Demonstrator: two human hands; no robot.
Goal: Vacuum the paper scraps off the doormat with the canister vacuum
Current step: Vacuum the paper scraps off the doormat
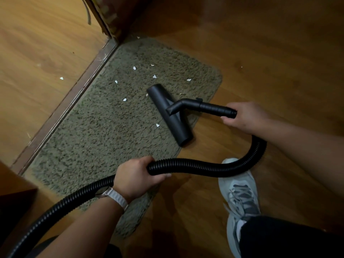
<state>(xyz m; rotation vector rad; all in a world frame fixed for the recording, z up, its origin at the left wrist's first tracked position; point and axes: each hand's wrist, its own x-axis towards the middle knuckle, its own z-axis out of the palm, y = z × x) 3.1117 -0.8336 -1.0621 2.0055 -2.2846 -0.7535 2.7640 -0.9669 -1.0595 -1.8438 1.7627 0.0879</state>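
A shaggy olive doormat [104,131] lies on the wooden floor beside a door threshold. Several white paper scraps [134,68] are scattered over its far half, and one scrap [157,125] lies just left of the nozzle. The black floor nozzle [170,116] rests on the mat's right edge, its near end over the floor. My right hand [245,117] grips the rigid black wand [216,108] behind the nozzle. My left hand [138,175] grips the ribbed black hose [195,167], which loops from the wand to the lower left. The canister itself is out of view.
A brown threshold strip [74,97] and a door post [109,21] border the mat on the left. One scrap [61,78] lies on the floor beyond the threshold. My grey sneaker [240,194] stands on the floor right of the mat. A dark cabinet corner [13,194] sits at the lower left.
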